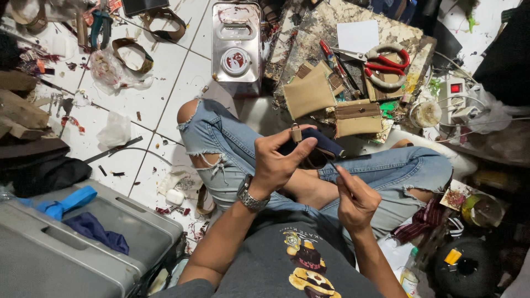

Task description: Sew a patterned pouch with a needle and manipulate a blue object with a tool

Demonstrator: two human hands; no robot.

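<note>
I sit cross-legged on a white tile floor in torn blue jeans. My left hand [280, 160], with a metal watch on the wrist, grips a dark blue strap [324, 141] that carries a small tan and metal buckle [296, 133] at its near end. My right hand [356, 200] is closed beside the strap's other end, its fingertips pinched together; whether something thin sits between them is too small to tell.
A worn work board [309, 33] ahead holds tan fabric pieces [310, 94], a tan pouch [358, 118], red-handled scissors [381, 62] and white paper [358, 35]. A metal tin [236, 44] stands on the tiles. A grey case [72, 248] lies at lower left. Clutter fills the right side.
</note>
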